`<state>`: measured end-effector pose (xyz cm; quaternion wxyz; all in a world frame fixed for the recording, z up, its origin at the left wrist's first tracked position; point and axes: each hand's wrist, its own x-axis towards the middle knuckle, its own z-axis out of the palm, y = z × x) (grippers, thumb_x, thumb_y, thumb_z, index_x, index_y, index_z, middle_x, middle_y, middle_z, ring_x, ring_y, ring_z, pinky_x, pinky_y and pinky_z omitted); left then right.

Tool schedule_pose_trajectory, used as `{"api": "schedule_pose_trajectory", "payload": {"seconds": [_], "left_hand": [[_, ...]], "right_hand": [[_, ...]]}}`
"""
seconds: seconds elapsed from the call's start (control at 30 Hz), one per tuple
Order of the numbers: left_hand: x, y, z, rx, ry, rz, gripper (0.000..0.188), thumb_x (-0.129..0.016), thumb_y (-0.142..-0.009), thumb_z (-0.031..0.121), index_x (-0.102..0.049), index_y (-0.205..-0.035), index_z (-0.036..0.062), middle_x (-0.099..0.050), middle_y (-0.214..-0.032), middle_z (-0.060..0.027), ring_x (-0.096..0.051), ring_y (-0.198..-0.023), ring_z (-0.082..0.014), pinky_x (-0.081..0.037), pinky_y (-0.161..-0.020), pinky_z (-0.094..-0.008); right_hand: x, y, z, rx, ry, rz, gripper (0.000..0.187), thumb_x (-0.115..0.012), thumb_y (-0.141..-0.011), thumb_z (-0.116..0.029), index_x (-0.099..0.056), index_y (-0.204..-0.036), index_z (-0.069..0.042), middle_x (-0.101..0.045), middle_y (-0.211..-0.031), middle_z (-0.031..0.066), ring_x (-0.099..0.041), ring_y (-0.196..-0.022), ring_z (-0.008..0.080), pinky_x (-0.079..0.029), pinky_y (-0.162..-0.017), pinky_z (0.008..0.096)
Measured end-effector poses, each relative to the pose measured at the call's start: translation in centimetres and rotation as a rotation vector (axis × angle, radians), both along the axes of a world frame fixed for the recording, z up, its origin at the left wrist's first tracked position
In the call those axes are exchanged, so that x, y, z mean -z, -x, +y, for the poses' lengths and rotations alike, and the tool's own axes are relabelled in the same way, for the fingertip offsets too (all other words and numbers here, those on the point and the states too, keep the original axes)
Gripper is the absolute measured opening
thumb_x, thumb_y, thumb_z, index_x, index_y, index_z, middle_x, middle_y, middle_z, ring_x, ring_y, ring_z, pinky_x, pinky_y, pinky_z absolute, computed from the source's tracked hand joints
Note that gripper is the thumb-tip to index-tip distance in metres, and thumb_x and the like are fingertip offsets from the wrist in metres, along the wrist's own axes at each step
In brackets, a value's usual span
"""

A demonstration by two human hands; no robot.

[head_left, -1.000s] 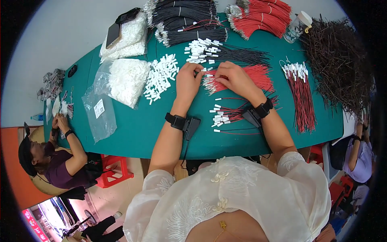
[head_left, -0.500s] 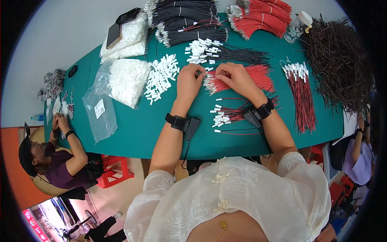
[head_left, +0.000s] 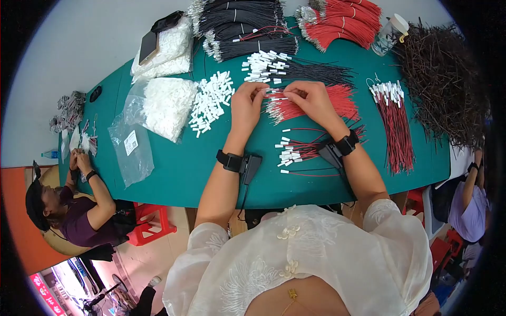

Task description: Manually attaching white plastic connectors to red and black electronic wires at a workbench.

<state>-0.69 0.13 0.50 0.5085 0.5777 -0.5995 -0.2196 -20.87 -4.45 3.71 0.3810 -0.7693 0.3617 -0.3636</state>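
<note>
My left hand [head_left: 245,105] is closed in a pinch on a small white plastic connector, just left of the red wires. Close by on the right, my right hand [head_left: 312,99] pinches a thin red wire, its end pointing at the connector; the fingers partly hide both pieces. Beneath and beside my right hand lies a bundle of loose red wires [head_left: 342,102] with metal-tipped ends. Black wires with white connectors [head_left: 263,66] lie just beyond. Nearer me are red and black wires joined to white connectors [head_left: 290,154].
Loose white connectors [head_left: 211,102] and a bagful of them [head_left: 168,105] lie left. Bundled black wires [head_left: 242,23] and red wires [head_left: 342,23] are at the back. On the right are finished-looking wire pairs [head_left: 398,126], a bottle [head_left: 390,36] and a dark wire heap [head_left: 443,84]. A co-worker sits left.
My fingertips have shifted slightly, the right hand's knuckles turning a little upward and its fingers drawing together. The white connector shows more plainly at my left fingertips.
</note>
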Motion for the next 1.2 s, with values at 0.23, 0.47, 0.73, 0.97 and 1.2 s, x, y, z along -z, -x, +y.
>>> {"api": "schedule_pose_trajectory", "payload": {"seconds": [0.23, 0.47, 0.73, 0.97, 1.2], "left_hand": [[-0.2, -0.1, -0.2, 0.018, -0.045, 0.293, 0.013, -0.066, -0.094, 0.005, -0.071, -0.104, -0.0009, -0.073, -0.089, -0.0078, -0.067, -0.077, -0.0119, -0.052, -0.068, -0.0249], [-0.6, -0.4, -0.1, 0.098, -0.187, 0.602, 0.014, -0.068, -0.093, 0.005, -0.073, -0.105, -0.0018, -0.074, -0.09, -0.0071, -0.068, -0.08, -0.0105, -0.052, -0.072, -0.0226], [-0.9, 0.0, 0.1, 0.131, -0.245, 0.767, 0.016, -0.072, -0.09, 0.004, -0.073, -0.105, -0.0029, -0.074, -0.093, -0.0085, -0.069, -0.083, -0.0116, -0.053, -0.075, -0.0226], [-0.9, 0.0, 0.2, 0.132, -0.207, 0.73, 0.018, -0.074, -0.087, 0.001, -0.073, -0.105, -0.0027, -0.074, -0.096, -0.0093, -0.069, -0.085, -0.0123, -0.055, -0.078, -0.0236], [-0.8, -0.1, 0.1, 0.159, -0.233, 0.756, 0.022, -0.075, -0.086, -0.001, -0.072, -0.107, -0.0029, -0.074, -0.1, -0.0089, -0.069, -0.088, -0.0121, -0.056, -0.08, -0.0241]], "right_hand": [[-0.2, -0.2, 0.2, 0.03, 0.09, -0.021, 0.011, -0.073, -0.087, -0.007, -0.073, -0.095, 0.001, -0.07, -0.08, 0.0053, -0.054, -0.062, 0.0074, -0.041, -0.055, 0.0243], [-0.4, -0.3, 0.3, 0.067, 0.13, -0.047, 0.011, -0.074, -0.085, -0.009, -0.073, -0.092, 0.0, -0.067, -0.077, 0.009, -0.057, -0.059, 0.014, -0.044, -0.054, 0.029], [-1.1, -0.4, 0.7, 0.099, 0.256, -0.053, 0.008, -0.075, -0.084, -0.005, -0.072, -0.09, -0.001, -0.067, -0.078, 0.0085, -0.059, -0.06, 0.0165, -0.046, -0.054, 0.0292], [-0.9, -0.6, 0.6, 0.105, 0.336, -0.095, 0.007, -0.076, -0.082, -0.003, -0.072, -0.088, -0.002, -0.067, -0.081, 0.0085, -0.062, -0.065, 0.0198, -0.048, -0.055, 0.0307], [-1.0, -0.5, 0.5, 0.113, 0.405, -0.073, 0.008, -0.076, -0.079, -0.003, -0.071, -0.086, -0.002, -0.067, -0.083, 0.0087, -0.064, -0.076, 0.0251, -0.051, -0.064, 0.0346]]}}
